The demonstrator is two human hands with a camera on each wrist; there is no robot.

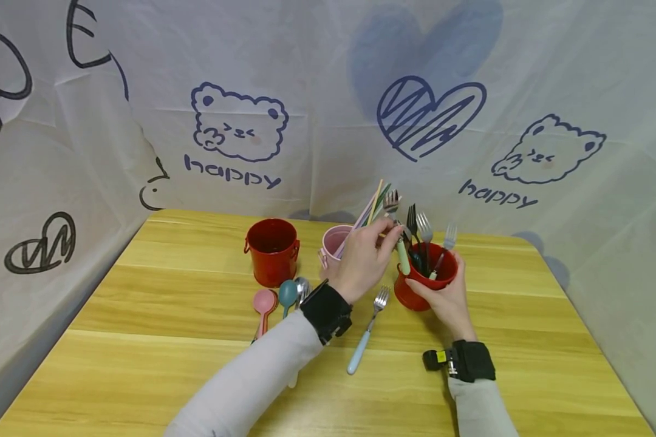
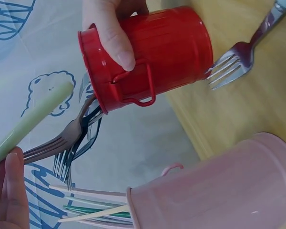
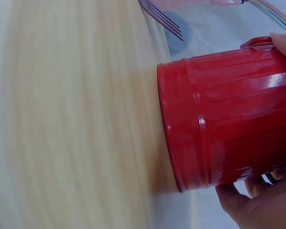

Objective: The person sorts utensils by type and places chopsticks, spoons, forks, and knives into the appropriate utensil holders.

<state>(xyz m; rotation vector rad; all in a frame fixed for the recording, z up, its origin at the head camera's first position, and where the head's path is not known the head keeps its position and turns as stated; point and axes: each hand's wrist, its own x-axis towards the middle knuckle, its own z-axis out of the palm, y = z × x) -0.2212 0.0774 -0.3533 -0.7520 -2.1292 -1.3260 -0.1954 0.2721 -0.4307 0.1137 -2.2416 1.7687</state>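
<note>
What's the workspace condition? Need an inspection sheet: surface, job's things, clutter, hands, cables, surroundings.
Surface: yellow wood-grain table.
Job's things: silver metal fork with pale-green handle; glossy red round bucket holding forks; silver metal fork with light-blue handle, lying on the table.
Clutter: second glossy red round bucket; pink round bucket holding slender coloured sticks; pink round-bowled spoon.
Hands: left hand pinches the green-handled fork; right hand grips the forks' bucket.
Cables: nothing seen.
Surroundings: white backdrop, blue drawings.

The fork-filled red cylindrical pail (image 3: 233,119) looks like glossy metal; the pale-green utensil handle (image 2: 35,124), smooth plastic; the yellow table (image 1: 541,340), smooth grained wood; the white printed backdrop (image 1: 328,60), creased matt cloth.
</note>
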